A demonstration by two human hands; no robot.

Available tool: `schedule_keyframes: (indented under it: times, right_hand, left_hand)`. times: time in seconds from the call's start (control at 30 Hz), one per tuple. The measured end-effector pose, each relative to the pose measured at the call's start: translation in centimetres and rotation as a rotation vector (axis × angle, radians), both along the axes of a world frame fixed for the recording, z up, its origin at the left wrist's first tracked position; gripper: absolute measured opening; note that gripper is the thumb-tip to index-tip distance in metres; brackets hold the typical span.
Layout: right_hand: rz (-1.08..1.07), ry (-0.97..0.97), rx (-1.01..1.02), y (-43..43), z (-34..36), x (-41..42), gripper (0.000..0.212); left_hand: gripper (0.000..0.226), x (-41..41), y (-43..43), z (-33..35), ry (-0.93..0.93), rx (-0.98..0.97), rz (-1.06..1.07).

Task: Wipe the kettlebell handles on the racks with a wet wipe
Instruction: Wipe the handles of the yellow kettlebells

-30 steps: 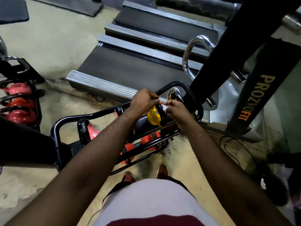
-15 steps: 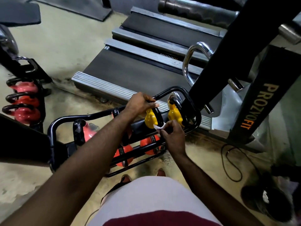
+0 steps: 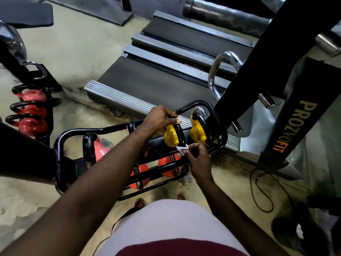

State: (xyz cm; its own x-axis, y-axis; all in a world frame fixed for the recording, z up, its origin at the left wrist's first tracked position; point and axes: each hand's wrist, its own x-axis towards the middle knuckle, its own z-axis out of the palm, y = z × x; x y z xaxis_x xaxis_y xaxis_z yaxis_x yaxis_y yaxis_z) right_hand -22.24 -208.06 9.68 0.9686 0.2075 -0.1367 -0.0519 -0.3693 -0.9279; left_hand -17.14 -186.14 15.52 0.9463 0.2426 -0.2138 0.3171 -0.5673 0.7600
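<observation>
**Where the wet wipe [image 3: 182, 149] meets the handle [image 3: 181, 133]**

As I watch through the head camera, my right grip [image 3: 199, 160] pinches the white wet wipe against the lower end of the near yellow kettlebell's [image 3: 170, 138] black handle. My left grip [image 3: 159, 118] curls over that handle's top. A second yellow kettlebell [image 3: 198, 133] stands just right, both on the black rack's [image 3: 58, 163] upper tier. Red kettlebells [image 3: 167, 163] sit below.

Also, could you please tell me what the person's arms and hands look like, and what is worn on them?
Both the left hand and the right hand are bare: no gloves, and no rings that I can make out. The left forearm and right forearm show no sleeve, watch or band.
</observation>
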Motion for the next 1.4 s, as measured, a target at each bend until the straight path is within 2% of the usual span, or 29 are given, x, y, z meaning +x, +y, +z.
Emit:
schedule_keyframes:
  times: [0.17,0.33,0.4,0.53,0.57,0.63,0.7,0.77,0.9,0.97,1.03,1.17,1.3,1.4]
  right_hand:
    - [0.131,0.137,0.11,0.9,1.7,2.1,0.019]
    - [0.167,0.183,0.098,3.8,3.6,6.3,0.007]
    - [0.172,0.057,-0.011,4.6,4.2,6.9,0.013]
    - [0.302,-0.491,-0.359,3.7,3.5,3.6,0.021]
    - [0.309,-0.573,-0.405,3.3,3.4,2.9,0.021]
    - [0.253,-0.618,-0.426,3.6,3.3,3.4,0.021]
    - [0.172,-0.565,-0.416,5.1,3.9,4.8,0.022]
    - [0.126,-0.407,-0.315,6.6,4.2,5.9,0.025]
    - [0.076,0.102,0.013,4.6,4.4,5.4,0.02]
    - [0.087,0.35,0.183,2.4,4.6,4.9,0.017]
    - [0.122,0.498,0.257,1.6,5.1,5.1,0.018]
    - [0.161,0.461,0.216,5.1,6.2,7.5,0.017]
    - [0.191,0.427,0.142,7.5,6.4,10.5,0.02]
    - [0.248,0.366,0.04,5.8,6.1,10.4,0.023]
  left_hand:
    - [0.036,-0.3,0.0,-0.1,0.021,-0.006,-0.011]
    - [0.034,-0.3,0.3,-0.1,0.001,0.006,-0.002]
    - [0.029,-0.4,0.2,-0.2,-0.015,0.013,-0.005]
    - [0.025,-0.7,-0.4,-0.8,-0.035,0.023,0.041]
    - [0.026,-0.6,-0.6,-0.9,-0.033,0.025,0.047]
    - [0.026,-0.3,-1.0,-0.6,-0.034,0.026,0.047]
    - [0.025,0.0,-1.2,-0.1,-0.036,0.022,0.068]
    - [0.025,-0.2,-1.1,-0.1,-0.036,0.034,0.087]
    - [0.025,-1.1,-1.6,-0.3,-0.016,0.028,0.079]
    - [0.024,-1.6,-2.5,0.0,-0.066,0.025,0.07]
    - [0.031,-2.9,-3.8,0.1,-0.156,0.031,0.105]
    - [0.037,-7.4,-6.3,-1.6,-0.367,0.13,0.184]
    - [0.048,-9.8,-8.1,-3.1,-0.422,0.352,0.119]
    - [0.041,-10.0,-8.8,-3.9,-0.469,0.488,0.017]
